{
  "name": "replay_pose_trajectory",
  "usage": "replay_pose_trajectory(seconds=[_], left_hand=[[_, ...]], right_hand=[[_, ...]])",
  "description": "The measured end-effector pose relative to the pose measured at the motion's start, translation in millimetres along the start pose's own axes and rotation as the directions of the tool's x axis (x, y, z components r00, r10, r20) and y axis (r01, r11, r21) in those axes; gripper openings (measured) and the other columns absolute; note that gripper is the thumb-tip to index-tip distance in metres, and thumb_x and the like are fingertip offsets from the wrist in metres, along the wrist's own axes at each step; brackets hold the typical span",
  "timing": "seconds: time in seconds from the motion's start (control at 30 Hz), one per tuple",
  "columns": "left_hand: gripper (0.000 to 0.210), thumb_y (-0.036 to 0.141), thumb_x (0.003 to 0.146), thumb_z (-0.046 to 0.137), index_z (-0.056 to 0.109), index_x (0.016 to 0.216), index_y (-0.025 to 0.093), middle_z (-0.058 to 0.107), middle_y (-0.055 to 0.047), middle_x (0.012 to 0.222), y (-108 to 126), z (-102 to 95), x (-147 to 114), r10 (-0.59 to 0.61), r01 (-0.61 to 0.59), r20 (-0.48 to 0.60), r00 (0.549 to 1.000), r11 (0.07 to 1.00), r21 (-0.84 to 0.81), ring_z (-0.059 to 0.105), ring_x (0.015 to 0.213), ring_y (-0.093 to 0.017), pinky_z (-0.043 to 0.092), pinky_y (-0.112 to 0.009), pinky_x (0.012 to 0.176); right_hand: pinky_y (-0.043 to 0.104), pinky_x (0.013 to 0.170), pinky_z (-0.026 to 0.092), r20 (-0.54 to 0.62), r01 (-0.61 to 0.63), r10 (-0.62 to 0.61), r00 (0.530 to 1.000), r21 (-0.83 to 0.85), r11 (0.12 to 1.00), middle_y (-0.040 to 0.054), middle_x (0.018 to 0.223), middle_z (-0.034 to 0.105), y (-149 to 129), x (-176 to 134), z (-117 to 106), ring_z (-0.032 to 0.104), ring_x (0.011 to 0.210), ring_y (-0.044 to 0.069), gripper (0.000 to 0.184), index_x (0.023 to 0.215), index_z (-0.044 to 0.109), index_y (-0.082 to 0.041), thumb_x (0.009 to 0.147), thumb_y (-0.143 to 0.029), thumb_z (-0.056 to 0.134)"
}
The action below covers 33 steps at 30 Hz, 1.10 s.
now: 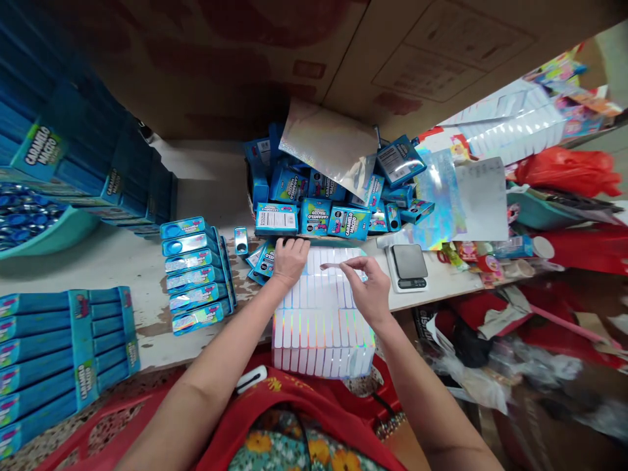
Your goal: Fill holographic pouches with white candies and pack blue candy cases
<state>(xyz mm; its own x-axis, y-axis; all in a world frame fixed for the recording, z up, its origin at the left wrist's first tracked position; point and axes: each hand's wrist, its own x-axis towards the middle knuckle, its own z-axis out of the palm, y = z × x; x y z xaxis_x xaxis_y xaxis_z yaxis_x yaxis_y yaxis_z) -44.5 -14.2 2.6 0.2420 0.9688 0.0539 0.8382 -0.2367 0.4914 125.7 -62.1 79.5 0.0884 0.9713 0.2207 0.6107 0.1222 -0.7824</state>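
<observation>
A sheet of small white labels with shiny rainbow edges (324, 320) lies in front of me and hangs over the table's front edge. At its upper left corner is my left hand (291, 263), its fingers curled down; what lies under the fingertips is hidden. My right hand (367, 288) is over the sheet's right side, thumb and forefinger pinching a small, narrow label (331, 265). Just beyond the sheet, blue candy boxes (314, 217) are heaped in a pile. One small blue box (241, 241) stands apart, left of my left hand.
Stacked blue boxes (196, 278) stand to the left, with banded bundles (63, 366) nearer me. A turquoise bowl (59, 237) holds blue-wrapped sweets. Right of the sheet sits a small scale (411, 265). Holographic sheets (436, 196) lie behind it, and a large carton (294, 59) overhangs the back.
</observation>
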Motion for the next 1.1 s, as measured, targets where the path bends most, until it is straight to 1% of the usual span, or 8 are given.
replay_pose_trajectory(seconds=[0.17,0.23,0.33,0.43,0.7,0.83,1.0,1.1], left_hand=[[0.037,0.03,0.094,0.036,0.049,0.127,0.019,0.057,-0.011,0.127,20,-42.3,-32,-0.133,0.056,-0.126,0.983,0.874,-0.482,0.048,0.119,-0.023,0.033,-0.041,0.102],[0.044,0.035,0.089,0.048,0.047,0.129,0.019,0.058,-0.011,0.126,28,-59.6,-44,-0.176,0.104,-0.032,0.984,0.709,-0.698,0.053,0.114,-0.022,0.045,-0.033,0.088],[0.024,0.033,0.084,0.052,0.062,0.099,0.017,0.067,-0.005,0.091,29,-81.5,-58,-0.197,0.219,0.131,0.972,0.542,-0.812,0.062,0.083,-0.016,0.047,-0.025,0.068],[0.022,0.03,0.086,0.047,0.063,0.076,0.018,0.06,0.001,0.064,9,-108.0,-76,-0.308,0.287,0.12,0.944,0.585,-0.758,0.056,0.062,-0.011,0.044,-0.024,0.064],[0.018,0.028,0.085,0.043,0.054,0.098,0.021,0.054,0.003,0.07,-105,-187.2,-130,-0.5,0.366,-0.108,0.86,0.749,-0.552,0.05,0.067,-0.012,0.04,-0.023,0.064],[0.016,0.028,0.084,0.042,0.05,0.096,0.02,0.05,0.003,0.07,-157,-193.8,-128,-0.477,0.356,-0.154,0.865,0.801,-0.481,0.048,0.067,-0.012,0.038,-0.024,0.063],[0.017,0.033,0.084,0.042,0.05,0.091,0.019,0.052,0.003,0.071,-185,-170.6,-119,-0.498,0.346,-0.155,0.853,0.763,-0.546,0.05,0.067,-0.012,0.041,-0.025,0.065],[0.025,0.035,0.084,0.043,0.052,0.1,0.019,0.058,0.0,0.074,-184,-156.3,-120,-0.615,0.47,-0.157,0.773,0.721,-0.509,0.055,0.07,-0.015,0.045,-0.029,0.07]], right_hand=[[0.033,0.073,0.049,0.031,-0.04,0.038,0.999,0.101,0.994,0.0012,0.078,0.064,-19,-2,-3,0.061,0.076,0.017,0.013,0.078,0.06,-0.021,0.081,-0.033,0.065],[0.035,0.073,0.05,0.053,-0.031,0.023,0.998,0.146,0.989,0.0018,0.078,0.064,-28,-4,1,0.062,0.076,0.018,0.014,0.079,0.061,-0.022,0.08,-0.034,0.066],[0.037,0.072,0.05,0.096,-0.058,0.038,0.995,0.213,0.975,0.0029,0.077,0.065,-44,-7,16,0.062,0.074,0.02,0.016,0.079,0.062,-0.022,0.078,-0.036,0.069],[0.036,0.07,0.051,0.155,-0.123,0.077,0.985,0.31,0.943,0.0027,0.076,0.065,-63,-9,49,0.062,0.072,0.019,0.016,0.078,0.062,-0.022,0.077,-0.036,0.069],[0.035,0.079,0.049,0.229,-0.068,-0.022,0.973,0.376,0.924,0.0072,0.093,0.06,-134,-5,191,0.058,0.093,0.022,0.019,0.069,0.066,-0.02,0.074,-0.037,0.069],[0.037,0.083,0.045,0.222,-0.041,-0.031,0.975,0.313,0.949,0.0066,0.087,0.057,-149,5,243,0.054,0.09,0.023,0.015,0.067,0.066,-0.02,0.072,-0.034,0.069],[0.037,0.082,0.043,0.193,-0.034,-0.006,0.981,0.204,0.978,0.0075,0.089,0.052,-139,8,268,0.052,0.087,0.023,0.013,0.068,0.06,-0.019,0.071,-0.031,0.065],[0.034,0.075,0.043,0.167,-0.071,0.039,0.985,0.188,0.98,0.0068,0.091,0.052,-129,8,272,0.051,0.083,0.022,0.026,0.085,0.054,-0.018,0.065,-0.031,0.066]])
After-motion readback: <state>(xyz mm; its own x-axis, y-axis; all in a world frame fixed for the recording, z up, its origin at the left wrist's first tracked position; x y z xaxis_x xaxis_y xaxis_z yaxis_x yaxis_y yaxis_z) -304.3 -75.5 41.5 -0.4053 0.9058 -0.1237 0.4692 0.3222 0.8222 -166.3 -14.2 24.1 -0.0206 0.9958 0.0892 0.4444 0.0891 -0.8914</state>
